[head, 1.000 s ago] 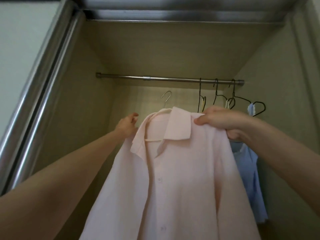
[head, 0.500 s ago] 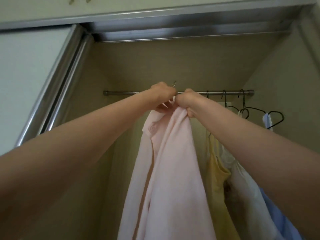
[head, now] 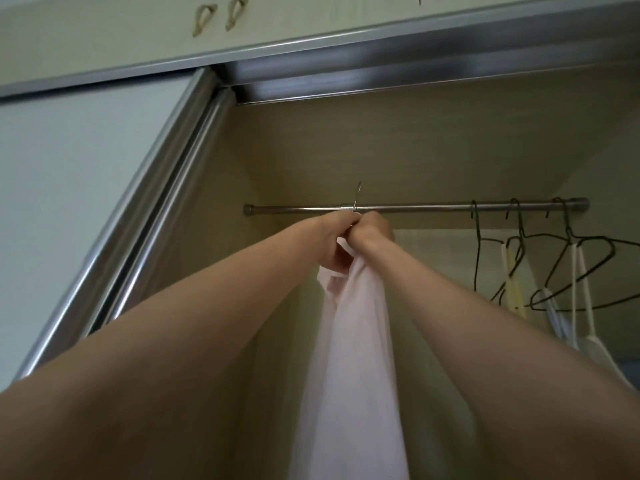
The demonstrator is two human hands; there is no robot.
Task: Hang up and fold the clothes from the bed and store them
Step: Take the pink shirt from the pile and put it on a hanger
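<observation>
Both hands have risen from chest height to the closet rail [head: 415, 208], carrying the pink shirt [head: 353, 341] with them, and the view has tilted upward so that the upper cabinet handles [head: 216, 17] now show. The shirt, which faced the camera with its collar spread, now hangs edge-on in a narrow drape below the fists.

Current state:
- The left hand [head: 332, 242] and right hand [head: 372, 232] are bunched together just below the rail, fingers curled around the shirt's collar area and, by judgement, the hanger neck hidden inside.
- The silver hanger hook [head: 356, 200] stands above the fists and crosses the rail; whether it is fully seated cannot be told.
- Black wire hangers [head: 519, 258] with pale garments [head: 581, 327] occupy the rail's right end, well apart from the shirt.

Procedure for the step in hand:
1. Lift until the hook's open side clears the top of the rail, then lower it so the rail sits in the curve.
2. Confirm that the rail carries the weight before loosening either grip.
3. Release one hand first and check that the shoulders sit evenly on the hanger.
4. Keep a gap from the sliding door track [head: 162, 188] at left.
</observation>
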